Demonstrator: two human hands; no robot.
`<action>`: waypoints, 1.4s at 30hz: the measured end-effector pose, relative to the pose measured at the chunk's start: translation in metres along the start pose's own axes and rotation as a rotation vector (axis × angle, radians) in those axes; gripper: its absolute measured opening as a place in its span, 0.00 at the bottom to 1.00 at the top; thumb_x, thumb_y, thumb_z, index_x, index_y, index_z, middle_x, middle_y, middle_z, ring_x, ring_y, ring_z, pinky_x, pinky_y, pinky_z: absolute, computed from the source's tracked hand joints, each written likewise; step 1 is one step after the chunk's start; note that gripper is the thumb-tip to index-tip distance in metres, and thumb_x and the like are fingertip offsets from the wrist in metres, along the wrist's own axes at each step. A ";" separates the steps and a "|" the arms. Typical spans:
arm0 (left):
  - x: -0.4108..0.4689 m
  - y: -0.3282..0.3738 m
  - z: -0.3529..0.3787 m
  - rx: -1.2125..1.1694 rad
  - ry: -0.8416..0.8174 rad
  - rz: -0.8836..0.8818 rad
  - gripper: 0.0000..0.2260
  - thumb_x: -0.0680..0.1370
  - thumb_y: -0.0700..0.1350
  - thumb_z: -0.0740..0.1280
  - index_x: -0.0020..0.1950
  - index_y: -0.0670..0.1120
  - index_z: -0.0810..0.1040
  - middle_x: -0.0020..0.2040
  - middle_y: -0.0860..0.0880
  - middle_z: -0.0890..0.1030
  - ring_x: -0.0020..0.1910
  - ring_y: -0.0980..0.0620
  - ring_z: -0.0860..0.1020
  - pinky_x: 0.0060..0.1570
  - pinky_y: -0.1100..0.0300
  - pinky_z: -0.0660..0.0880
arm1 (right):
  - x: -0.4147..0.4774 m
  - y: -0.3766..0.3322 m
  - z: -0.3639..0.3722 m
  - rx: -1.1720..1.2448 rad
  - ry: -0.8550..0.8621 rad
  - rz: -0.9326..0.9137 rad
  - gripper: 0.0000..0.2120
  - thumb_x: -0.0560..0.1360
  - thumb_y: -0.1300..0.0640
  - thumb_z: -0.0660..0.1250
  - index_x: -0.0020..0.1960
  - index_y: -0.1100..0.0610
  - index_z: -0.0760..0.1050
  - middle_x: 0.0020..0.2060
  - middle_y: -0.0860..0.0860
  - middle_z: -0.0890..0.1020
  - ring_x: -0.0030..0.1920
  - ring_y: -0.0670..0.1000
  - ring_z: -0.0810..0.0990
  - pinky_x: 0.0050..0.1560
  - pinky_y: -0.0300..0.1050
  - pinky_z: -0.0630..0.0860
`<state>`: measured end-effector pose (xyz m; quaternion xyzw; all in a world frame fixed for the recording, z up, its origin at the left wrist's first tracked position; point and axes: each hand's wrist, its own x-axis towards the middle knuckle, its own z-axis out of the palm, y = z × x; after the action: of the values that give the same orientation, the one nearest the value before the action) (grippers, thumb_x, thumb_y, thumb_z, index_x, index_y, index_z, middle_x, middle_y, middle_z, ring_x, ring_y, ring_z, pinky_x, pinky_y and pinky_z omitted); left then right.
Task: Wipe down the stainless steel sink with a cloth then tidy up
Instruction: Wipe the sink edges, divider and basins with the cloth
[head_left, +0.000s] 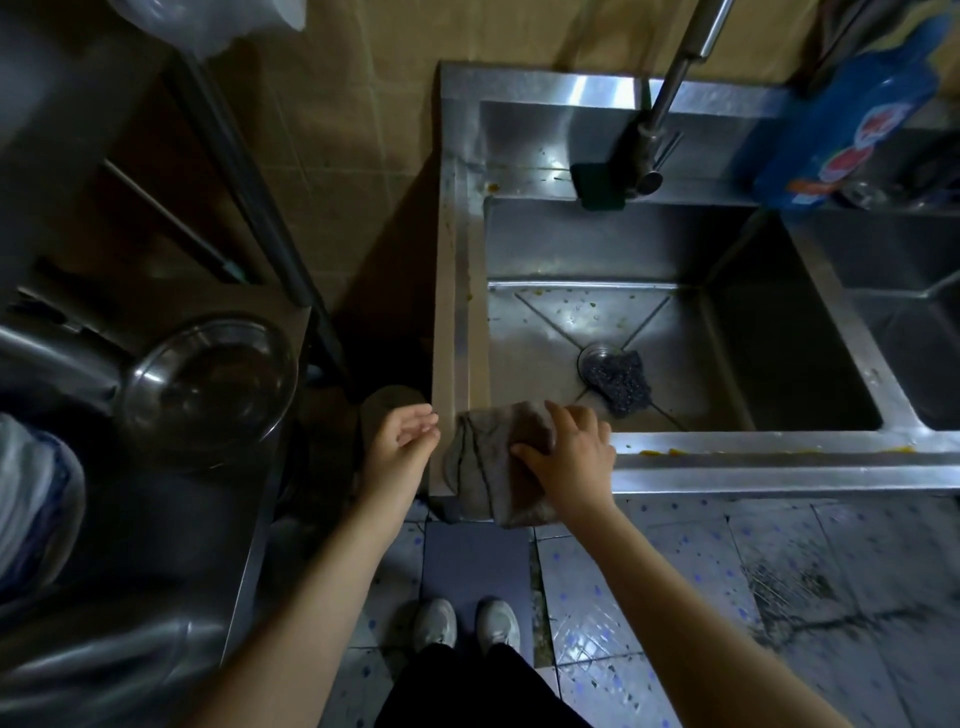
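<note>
Head view, left to right: one steel bowl (208, 387) sits on the dark counter at your far left. Your left hand (402, 441) hangs just beside the sink's near left corner, fingers loosely curled and holding nothing; from here you cannot tell whether it touches the steel. One brown-grey cloth (485, 467) lies draped over that corner of the sink (753, 465), its lower edge hanging down the front. Your right hand (571, 454) lies flat on the cloth's right half, fingers spread and pressing down, not pinching. You have two basins: the left one (597, 244), flecked with food bits, and a second (909, 332) partly cut off at the right. One dark scourer (621, 384) rests on the left basin's drain. On the back ledge sits one dark green sponge (597, 187), just beside the one tap (667, 98). One blue bottle (852, 119) stands further right. Your two pale shoes (435, 623) stand on one grey mat (475, 558).
</note>
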<state>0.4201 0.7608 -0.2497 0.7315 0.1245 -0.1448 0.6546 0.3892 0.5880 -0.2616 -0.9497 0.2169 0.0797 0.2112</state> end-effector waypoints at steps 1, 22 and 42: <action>0.002 -0.001 0.002 0.012 0.013 0.002 0.12 0.77 0.34 0.63 0.60 0.40 0.73 0.58 0.44 0.77 0.57 0.52 0.74 0.56 0.62 0.69 | -0.002 -0.001 -0.001 0.004 0.030 -0.024 0.28 0.72 0.45 0.68 0.70 0.51 0.66 0.64 0.54 0.69 0.62 0.59 0.66 0.60 0.50 0.64; 0.043 -0.054 0.024 0.286 -0.166 0.121 0.20 0.82 0.41 0.51 0.72 0.56 0.54 0.76 0.50 0.55 0.74 0.52 0.55 0.71 0.57 0.55 | -0.015 -0.031 0.052 -0.234 -0.022 -0.216 0.21 0.72 0.41 0.54 0.55 0.46 0.80 0.58 0.51 0.80 0.57 0.58 0.79 0.53 0.53 0.76; 0.040 -0.054 0.025 0.242 -0.086 0.030 0.22 0.82 0.43 0.50 0.75 0.52 0.49 0.76 0.50 0.54 0.73 0.52 0.56 0.57 0.76 0.51 | -0.006 -0.033 0.054 -0.292 -0.008 -0.244 0.23 0.71 0.46 0.53 0.59 0.51 0.78 0.57 0.55 0.80 0.53 0.59 0.79 0.49 0.50 0.77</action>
<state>0.4359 0.7412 -0.3170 0.8001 0.0669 -0.1801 0.5683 0.3947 0.6409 -0.2970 -0.9892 0.0856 0.0877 0.0803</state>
